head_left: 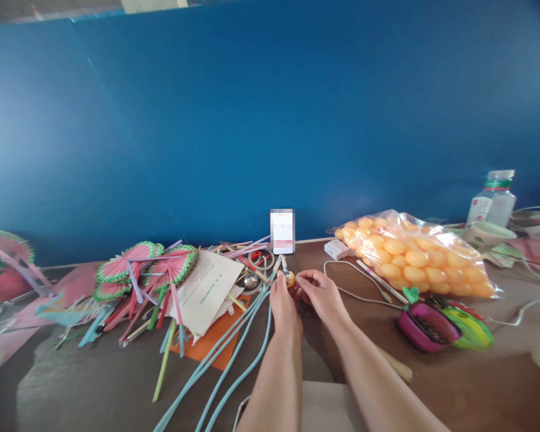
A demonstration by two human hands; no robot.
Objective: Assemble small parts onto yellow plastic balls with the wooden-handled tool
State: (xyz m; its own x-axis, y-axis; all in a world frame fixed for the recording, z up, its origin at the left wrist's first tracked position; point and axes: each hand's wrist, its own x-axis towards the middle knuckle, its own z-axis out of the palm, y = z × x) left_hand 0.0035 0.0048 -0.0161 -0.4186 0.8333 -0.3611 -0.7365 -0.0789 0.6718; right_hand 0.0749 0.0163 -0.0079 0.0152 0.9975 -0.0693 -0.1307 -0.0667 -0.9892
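A small shiny gold-coloured ball point(290, 278) is held in the closed fingers of my left hand point(285, 306). Close against it on the right, my right hand point(320, 294) has thumb and forefinger pinched together; whatever is between them is too small or hidden to make out. Light blue cords point(247, 321) run from beside my left hand down to the front edge of the view. Just left of the hands lies a shiny silver round piece point(251, 281). Beyond my fingers a phone point(282, 231) stands upright, its screen blurred.
Pink-and-green paper fans point(173, 268), printed paper point(211, 288) and an orange sheet point(225, 345) lie left. Right are a clear bag of orange balls point(414, 258), a white cable point(342, 291), a purple container point(425, 327) and a bottle point(492, 201). A blue panel point(270, 120) stands behind.
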